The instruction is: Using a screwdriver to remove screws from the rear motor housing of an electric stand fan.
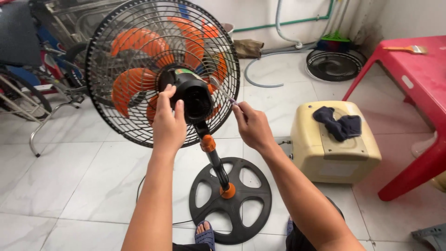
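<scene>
On a white tile floor, behind a pedestal fan (162, 69), you're working at the motor housing (186, 93) w/ both hands. Your left hand (168, 123) is pressing against the housing's left side, fingers extended upward and touching the black casing, holding nothing else. Your right hand (252, 125) is pinching a thin tool (227, 95), prob. a small screwdriver, its tip angling up-left toward the housing's right edge, near the rear grille (107, 93). Orange blades (134, 83) are showing through the wire cage.

The fan is standing upright on its round black base (246, 200), pole (214, 158) rising between your forearms, your sandalled foot (204, 234) resting at the base's near rim.

Judging by the grip, you're steadying the motor while working a fastener on the back of the casing; whether the tip is seated can't be told from this view. The next move looks to call for a firm left-hand brace so the head isn't swivelling, and the tool lined up square before turning.

Off to the right, a cream box (334, 144) w/ a dark cloth (339, 123) on top is sitting beside a red table (413, 93); a loose grille (334, 65) is lying by the far wall.
</scene>
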